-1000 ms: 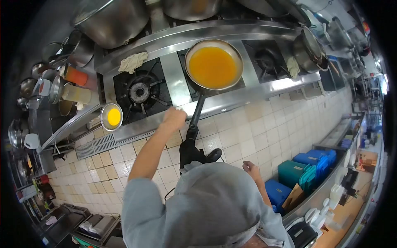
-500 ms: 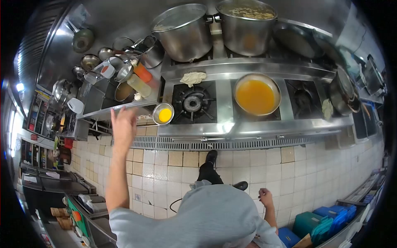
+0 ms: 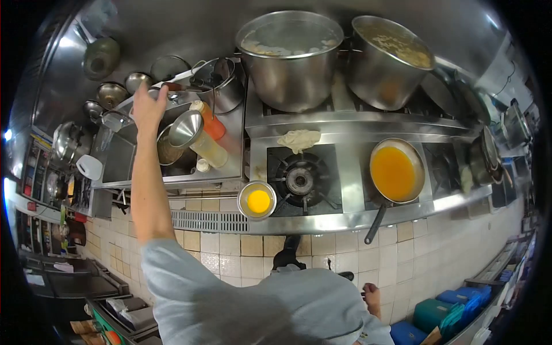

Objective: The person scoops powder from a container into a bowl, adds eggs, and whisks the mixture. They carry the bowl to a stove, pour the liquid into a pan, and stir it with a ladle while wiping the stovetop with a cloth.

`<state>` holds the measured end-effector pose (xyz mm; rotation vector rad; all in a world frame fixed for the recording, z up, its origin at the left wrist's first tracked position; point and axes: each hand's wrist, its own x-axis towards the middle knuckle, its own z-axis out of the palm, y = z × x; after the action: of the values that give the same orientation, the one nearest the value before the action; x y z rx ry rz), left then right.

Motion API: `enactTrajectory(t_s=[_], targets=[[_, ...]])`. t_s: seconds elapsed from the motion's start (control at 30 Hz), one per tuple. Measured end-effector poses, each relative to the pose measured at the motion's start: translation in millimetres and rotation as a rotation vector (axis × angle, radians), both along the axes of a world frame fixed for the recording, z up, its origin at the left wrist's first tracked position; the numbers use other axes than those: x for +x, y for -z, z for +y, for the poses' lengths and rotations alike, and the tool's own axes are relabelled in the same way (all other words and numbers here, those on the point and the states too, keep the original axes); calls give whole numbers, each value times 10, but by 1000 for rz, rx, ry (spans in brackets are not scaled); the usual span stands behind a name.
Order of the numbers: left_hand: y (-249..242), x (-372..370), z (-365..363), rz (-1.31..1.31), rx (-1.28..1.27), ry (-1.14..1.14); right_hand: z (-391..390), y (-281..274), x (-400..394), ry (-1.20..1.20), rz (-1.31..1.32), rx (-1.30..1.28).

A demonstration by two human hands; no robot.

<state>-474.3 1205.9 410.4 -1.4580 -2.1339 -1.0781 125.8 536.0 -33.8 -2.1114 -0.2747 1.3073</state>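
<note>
My left hand (image 3: 148, 109) is stretched out over the back of the sink counter, its fingers apart. It is right beside the brown handle (image 3: 177, 87) of a pan and covers what lies beneath it. Below it are a metal funnel (image 3: 186, 127), a squeeze bottle of pale yellow liquid (image 3: 208, 148) and a bottle of orange sauce (image 3: 211, 122). My right hand (image 3: 372, 296) hangs low by my side, fingers curled; a dark bit shows at them, too small to name. A metal bowl of yellow liquid (image 3: 258, 200) stands at the stove's left front edge.
A frying pan of orange liquid (image 3: 393, 172) sits on the stove, handle jutting over the front edge. Two large stockpots (image 3: 290, 75) stand behind. A cloth (image 3: 299, 140) lies by the left burner (image 3: 300, 180). Lidded bins (image 3: 434, 313) stand low at right.
My left hand has moved up and away from me, from the sink's front edge to the back of the counter. The view has shifted left and closer. My right hand stays low.
</note>
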Motion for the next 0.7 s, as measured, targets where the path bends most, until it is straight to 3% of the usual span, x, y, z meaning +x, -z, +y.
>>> enactTrajectory(t_s=[0.07, 0.1, 0.13, 0.2, 0.23, 0.3, 0.37, 0.4, 0.47, 0.53, 0.6, 0.63, 0.7], targets=[[-145, -11, 252, 707, 86, 392, 50, 316, -311, -449, -322, 223], [-248, 128, 277, 730, -96, 400, 107, 253, -439, -445, -323, 211], [-289, 205, 363, 725, -97, 404, 273, 138, -558, -477, -316, 206], [-330, 279, 575, 737, -716, 162, 629, -160, -777, -537, -301, 199], [-340, 261, 684, 631, -827, 119, 804, -347, -882, -563, -293, 197], [-365, 168, 852, 606, -857, 117, 1012, -579, -957, -576, -295, 201], [-364, 38, 1035, 570, -920, 79, 1098, -686, -930, -326, -235, 45], [-357, 14, 1132, 573, -917, 86, 1100, -680, -903, -318, -235, 45], [-457, 53, 1188, 216, -1184, 66, 1060, -653, -810, -186, -179, -64], [-509, 112, 1139, 288, -1147, 109, 1044, -587, -846, -166, -176, -80], [-432, 121, 1113, 689, -775, 143, 1045, -528, -903, -139, -175, -56], [-471, 176, 1065, 727, -742, 148, 1096, -615, -987, -146, -177, -59], [-508, 190, 997, 790, -667, 146, 1289, -851, -1226, -331, -245, -17]])
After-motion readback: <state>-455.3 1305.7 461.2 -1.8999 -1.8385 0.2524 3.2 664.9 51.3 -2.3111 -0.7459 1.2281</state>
